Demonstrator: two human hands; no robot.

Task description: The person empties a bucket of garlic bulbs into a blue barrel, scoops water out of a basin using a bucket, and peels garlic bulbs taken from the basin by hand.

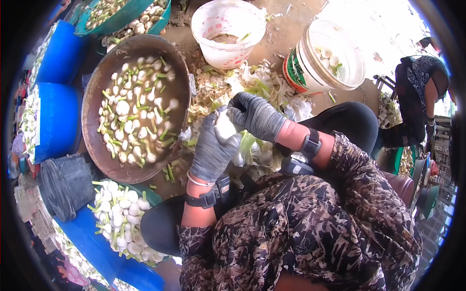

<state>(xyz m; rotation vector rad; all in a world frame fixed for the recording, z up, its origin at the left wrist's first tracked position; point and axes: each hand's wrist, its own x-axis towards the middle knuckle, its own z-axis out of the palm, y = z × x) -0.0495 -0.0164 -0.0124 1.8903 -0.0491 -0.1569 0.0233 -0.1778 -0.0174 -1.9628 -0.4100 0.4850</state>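
A white garlic bulb [224,127] is held between my two grey-gloved hands, above a heap of peelings. My left hand [212,148] wraps its fingers and thumb around the bulb from the left and below. From the upper right, my right hand [256,114] closes its curled fingers on the bulb's edge; its fingertips are partly hidden. Pale and green skins [250,150] lie just under the hands. Left of them stands a wide brown basin [183,92] of murky water, where many garlic bulbs with short green stems float.
Behind the peelings are a white tub [206,46] and a white bucket [298,72] with several bulbs inside. Trimmed bulbs [124,213] are piled by my left knee. Blue containers [58,121] and a black bucket [68,182] line the left. Another person [412,97] is at right.
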